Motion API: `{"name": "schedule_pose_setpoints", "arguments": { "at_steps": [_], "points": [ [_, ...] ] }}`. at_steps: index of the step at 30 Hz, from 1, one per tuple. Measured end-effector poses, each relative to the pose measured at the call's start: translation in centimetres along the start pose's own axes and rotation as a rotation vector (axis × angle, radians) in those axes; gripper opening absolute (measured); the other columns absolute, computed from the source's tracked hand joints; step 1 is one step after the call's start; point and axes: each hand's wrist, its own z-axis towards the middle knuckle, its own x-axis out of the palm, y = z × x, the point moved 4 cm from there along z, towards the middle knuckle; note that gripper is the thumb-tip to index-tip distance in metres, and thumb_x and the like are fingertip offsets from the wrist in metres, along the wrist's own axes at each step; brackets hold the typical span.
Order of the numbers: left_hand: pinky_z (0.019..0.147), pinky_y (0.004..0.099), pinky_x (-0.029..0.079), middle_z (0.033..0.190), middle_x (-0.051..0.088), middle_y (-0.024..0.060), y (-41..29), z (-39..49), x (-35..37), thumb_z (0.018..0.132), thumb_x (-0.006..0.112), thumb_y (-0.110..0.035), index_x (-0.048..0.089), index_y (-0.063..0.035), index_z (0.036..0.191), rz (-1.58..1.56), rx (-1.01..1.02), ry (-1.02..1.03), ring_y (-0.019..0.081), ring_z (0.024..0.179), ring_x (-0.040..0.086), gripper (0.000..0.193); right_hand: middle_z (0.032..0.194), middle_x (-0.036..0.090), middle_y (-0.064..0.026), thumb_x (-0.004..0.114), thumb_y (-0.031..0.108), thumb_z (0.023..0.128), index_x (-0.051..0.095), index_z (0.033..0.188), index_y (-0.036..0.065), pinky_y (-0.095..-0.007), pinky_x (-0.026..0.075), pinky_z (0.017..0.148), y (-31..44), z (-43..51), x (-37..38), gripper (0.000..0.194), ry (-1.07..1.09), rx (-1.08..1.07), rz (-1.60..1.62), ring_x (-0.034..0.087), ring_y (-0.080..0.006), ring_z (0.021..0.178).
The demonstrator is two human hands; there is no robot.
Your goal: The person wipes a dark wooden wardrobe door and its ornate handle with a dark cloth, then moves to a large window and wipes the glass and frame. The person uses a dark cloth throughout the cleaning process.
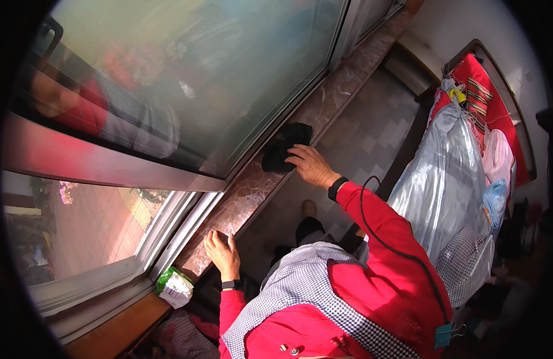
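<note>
My right hand (309, 165) lies with its fingertips on a black cloth (283, 146), which is spread on the brown marble windowsill (254, 190). My left hand (222, 255) is farther down the same sill, its fingers apart and curved over the edge; a small dark patch shows between thumb and fingers, and I cannot tell whether it is a thing or shadow. Beside the sill stands a large sliding window pane (204, 89) with smears and reflections. A green and white packet (175, 287) rests at the sill's lower left end.
An open window section (101, 224) shows paving and pink flowers outside. To the right, a bed with a red headboard (512, 121) bears a clear plastic sheet (447, 179) and folded pink and blue textiles. Grey tiled floor (362, 130) lies between bed and sill. A black cable runs along my right arm.
</note>
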Motion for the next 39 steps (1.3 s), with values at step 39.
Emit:
{"name": "schedule_pose_setpoints", "arguments": {
  "at_steps": [39],
  "points": [
    [0.115,0.0449,0.039,0.153,0.046,0.0181,-11.5,11.3,-16.8,0.110,0.054,-0.029,0.041,0.0034,0.151,-0.615,0.106,-0.695,0.0310,0.136,0.050,0.053,0.111,0.053,-0.0163,0.070,0.001,0.085,0.054,0.113,0.000,-0.0364,0.045,0.097,3.3,9.4,2.8,0.032,-0.615,0.545,0.646,0.056,-0.0350,0.108]
  ]
}}
